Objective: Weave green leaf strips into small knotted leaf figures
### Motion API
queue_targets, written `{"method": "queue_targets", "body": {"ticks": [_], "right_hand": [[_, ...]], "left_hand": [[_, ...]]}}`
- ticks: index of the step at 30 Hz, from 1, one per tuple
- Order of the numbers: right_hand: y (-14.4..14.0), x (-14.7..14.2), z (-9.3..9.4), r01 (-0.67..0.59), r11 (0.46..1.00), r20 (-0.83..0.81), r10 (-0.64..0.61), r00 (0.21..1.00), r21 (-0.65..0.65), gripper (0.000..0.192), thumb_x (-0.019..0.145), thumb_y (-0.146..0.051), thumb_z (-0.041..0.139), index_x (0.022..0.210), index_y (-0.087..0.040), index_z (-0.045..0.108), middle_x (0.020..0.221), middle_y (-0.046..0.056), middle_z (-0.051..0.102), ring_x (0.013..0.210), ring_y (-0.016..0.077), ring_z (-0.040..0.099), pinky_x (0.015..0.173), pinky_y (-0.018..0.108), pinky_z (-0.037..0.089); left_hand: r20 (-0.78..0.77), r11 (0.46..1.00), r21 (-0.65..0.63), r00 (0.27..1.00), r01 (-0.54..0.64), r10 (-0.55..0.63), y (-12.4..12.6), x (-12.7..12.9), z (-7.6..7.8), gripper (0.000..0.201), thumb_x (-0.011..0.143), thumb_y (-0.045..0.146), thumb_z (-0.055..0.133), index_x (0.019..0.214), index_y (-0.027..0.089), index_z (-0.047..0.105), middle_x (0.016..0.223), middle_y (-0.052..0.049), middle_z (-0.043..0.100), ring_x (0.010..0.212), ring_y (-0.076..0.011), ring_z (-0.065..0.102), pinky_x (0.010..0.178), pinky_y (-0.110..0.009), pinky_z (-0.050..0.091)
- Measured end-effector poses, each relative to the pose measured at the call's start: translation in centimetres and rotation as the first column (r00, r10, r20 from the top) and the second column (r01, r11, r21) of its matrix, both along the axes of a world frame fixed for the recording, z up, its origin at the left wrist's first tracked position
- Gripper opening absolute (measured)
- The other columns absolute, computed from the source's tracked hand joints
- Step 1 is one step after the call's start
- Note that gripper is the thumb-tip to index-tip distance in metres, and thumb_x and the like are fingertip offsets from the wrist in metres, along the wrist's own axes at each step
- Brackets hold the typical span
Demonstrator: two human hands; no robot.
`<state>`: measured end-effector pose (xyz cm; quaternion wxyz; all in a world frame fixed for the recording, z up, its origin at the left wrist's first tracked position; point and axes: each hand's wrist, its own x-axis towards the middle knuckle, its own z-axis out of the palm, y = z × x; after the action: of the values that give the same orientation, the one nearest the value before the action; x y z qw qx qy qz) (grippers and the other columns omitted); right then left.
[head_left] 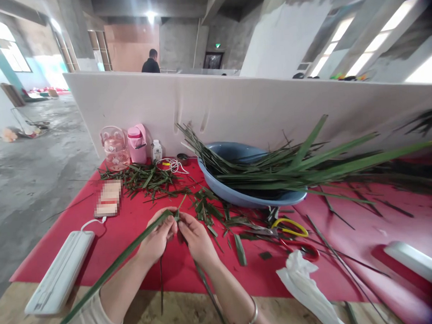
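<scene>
Both hands, left hand [158, 239] and right hand [195, 238], are pinching shut on a long, flat green palm leaf strip [109, 271], seemingly light, pliable and best gripped near its fold.

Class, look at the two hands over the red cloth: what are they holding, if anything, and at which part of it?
Both hands, left hand and right hand, pinch one long green leaf strip at its upper end; the rest trails down towards the person.

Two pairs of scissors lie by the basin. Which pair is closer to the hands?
The yellow-handled scissors, just under the blue basin; the red-handled scissors lie farther right, beside the white tissue, farther from the right hand.
</scene>
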<state>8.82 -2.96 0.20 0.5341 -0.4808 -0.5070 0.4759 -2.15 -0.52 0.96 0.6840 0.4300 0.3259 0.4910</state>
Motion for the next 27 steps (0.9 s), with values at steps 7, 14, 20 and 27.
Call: {"method": "queue_targets", "body": {"ticks": [7, 14, 20, 27], "right_hand": [[-0.7, 0.2, 0.9, 0.105, 0.976, 0.219, -0.147, 0.965, 0.192, 0.017, 0.080, -0.024, 0.043, 0.076, -0.016, 0.057, 0.065, 0.002, 0.058, 0.061, 0.0120, 0.052, 0.061, 0.023, 0.042], [-0.8, 0.5, 1.2, 0.073, 0.996, 0.344, -0.089, 0.935, 0.059, 0.015, 0.079, -0.020, 0.041, 0.093, -0.016, 0.043, 0.053, -0.003, 0.054, 0.049, 0.0104, 0.048, 0.049, 0.021, 0.037], [-0.7, 1.9, 1.7, -0.111, 0.987, 0.292, 0.141, 0.946, -0.116, 0.024, 0.078, -0.016, 0.039, 0.100, -0.014, 0.047, 0.047, -0.007, 0.046, 0.038, 0.0069, 0.035, 0.040, 0.018, 0.028], [-0.8, 2.0, 1.0, -0.037, 0.990, 0.499, -0.037, 0.866, 0.138, 0.032, 0.081, -0.020, 0.038, 0.111, -0.018, 0.049, 0.056, -0.002, 0.054, 0.049, 0.0112, 0.049, 0.047, 0.022, 0.037]], "left_hand": [[-0.066, 0.998, 0.035, 0.997, 0.043, -0.040, 0.0, 0.4, -0.1, 0.035, 0.069, 0.042, 0.058, 0.086, 0.012, 0.054, 0.048, 0.006, 0.045, 0.038, -0.0041, 0.032, 0.038, -0.019, 0.023], [-0.047, 0.999, 0.038, 0.999, 0.005, -0.003, 0.1, 0.3, -0.9, 0.028, 0.073, 0.039, 0.055, 0.083, 0.013, 0.052, 0.046, 0.007, 0.041, 0.038, -0.0043, 0.031, 0.039, -0.019, 0.023], [-0.053, 1.000, 0.023, 0.999, 0.005, -0.003, -0.2, 0.4, -1.1, 0.041, 0.072, 0.039, 0.056, 0.104, 0.013, 0.048, 0.051, 0.006, 0.044, 0.042, -0.0054, 0.033, 0.041, -0.020, 0.025], [-0.066, 0.999, 0.030, 0.998, 0.016, -0.014, 0.3, 0.6, -1.4, 0.028, 0.072, 0.041, 0.055, 0.074, 0.014, 0.048, 0.049, 0.006, 0.042, 0.038, -0.0032, 0.030, 0.039, -0.019, 0.021]]}}
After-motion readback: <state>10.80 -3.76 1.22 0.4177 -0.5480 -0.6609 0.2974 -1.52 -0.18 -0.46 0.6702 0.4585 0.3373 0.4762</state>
